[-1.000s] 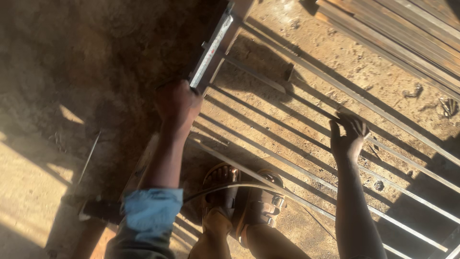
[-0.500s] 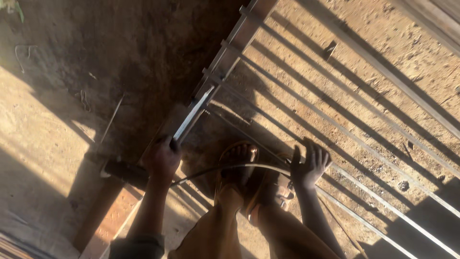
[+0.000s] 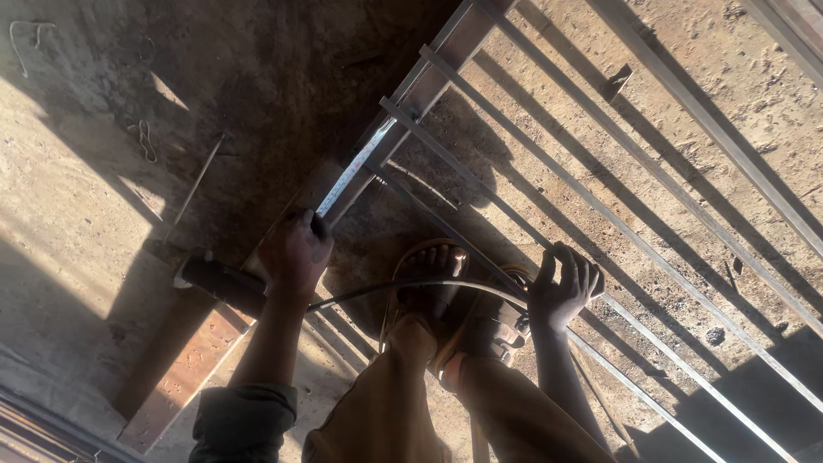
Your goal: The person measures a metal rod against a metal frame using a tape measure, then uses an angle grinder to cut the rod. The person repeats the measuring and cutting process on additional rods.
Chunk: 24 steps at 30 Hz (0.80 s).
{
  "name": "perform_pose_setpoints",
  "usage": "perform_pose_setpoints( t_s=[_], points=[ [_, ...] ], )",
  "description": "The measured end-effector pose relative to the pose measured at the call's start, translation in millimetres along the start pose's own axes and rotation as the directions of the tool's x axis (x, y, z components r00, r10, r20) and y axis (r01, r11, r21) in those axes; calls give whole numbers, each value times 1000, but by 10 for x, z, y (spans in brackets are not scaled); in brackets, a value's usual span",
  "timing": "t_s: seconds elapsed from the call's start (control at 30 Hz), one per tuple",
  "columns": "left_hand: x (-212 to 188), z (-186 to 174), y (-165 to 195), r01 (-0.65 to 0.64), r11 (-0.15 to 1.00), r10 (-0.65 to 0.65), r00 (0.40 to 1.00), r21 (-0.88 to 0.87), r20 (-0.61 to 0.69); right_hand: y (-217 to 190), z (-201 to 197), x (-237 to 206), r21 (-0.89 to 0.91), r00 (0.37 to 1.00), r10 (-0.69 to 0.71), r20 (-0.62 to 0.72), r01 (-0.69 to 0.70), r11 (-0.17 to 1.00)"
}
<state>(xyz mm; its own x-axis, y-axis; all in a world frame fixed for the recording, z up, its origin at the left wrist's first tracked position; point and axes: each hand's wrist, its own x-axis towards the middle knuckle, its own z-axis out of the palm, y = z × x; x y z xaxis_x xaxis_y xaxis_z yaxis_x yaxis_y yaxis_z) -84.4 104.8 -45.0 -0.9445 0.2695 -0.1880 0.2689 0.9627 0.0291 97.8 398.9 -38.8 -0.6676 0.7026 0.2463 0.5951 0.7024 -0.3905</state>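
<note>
- Dirt ground (image 3: pixel 103 197) fills the left side, part in sun and part in shade, with a thin rod (image 3: pixel 199 178) lying on it.
- Near the left, a dark round handle (image 3: pixel 221 283) lies across a rusty flat bar (image 3: pixel 184 369).
- The left hand (image 3: pixel 296 253) is closed tight around the near end of a tape measure (image 3: pixel 356 176). The shiny tape runs up and to the right from the fist, along the edge of a metal frame (image 3: pixel 446 43).
- A dark cable (image 3: pixel 411 285) curves from beside the left hand, over the feet, toward the right hand.
- Two feet in sandals (image 3: pixel 446 300) stand in the middle, on the ground between the bars.
- The right hand (image 3: pixel 563 287) is to the right of the feet. Its fingers (image 3: pixel 579 273) curl around one thin metal bar (image 3: pixel 651 300) of the frame and hold it.
- More long thin bars (image 3: pixel 600 171) run side by side from the far middle down to the near right, with sandy ground showing between them.
- At the far right, more flat metal strips (image 3: pixel 789 34) lie on the ground.
</note>
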Motion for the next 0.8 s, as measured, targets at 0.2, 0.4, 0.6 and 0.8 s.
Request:
perform_pose_setpoints(
  t_s=[0.2, 0.4, 0.6, 0.8],
  points=[
    [-9, 52, -37, -18, 1000, 18, 1000, -8, -15, 0, 7, -16, 23, 1000, 16, 6, -16, 1000],
    [-15, 72, -40, -9, 998, 8, 1000, 59, 13, 14, 9, -25, 87, 999, 46, 13, -47, 995],
    [-22, 54, -30, -57, 997, 60, 996, 48, -58, 38, 20, -29, 71, 999, 43, 6, -43, 997],
    [-3, 21, 3, -42, 997, 47, 997, 70, -64, 65, 36, -42, 52, 999, 47, 12, -48, 997]
  ],
)
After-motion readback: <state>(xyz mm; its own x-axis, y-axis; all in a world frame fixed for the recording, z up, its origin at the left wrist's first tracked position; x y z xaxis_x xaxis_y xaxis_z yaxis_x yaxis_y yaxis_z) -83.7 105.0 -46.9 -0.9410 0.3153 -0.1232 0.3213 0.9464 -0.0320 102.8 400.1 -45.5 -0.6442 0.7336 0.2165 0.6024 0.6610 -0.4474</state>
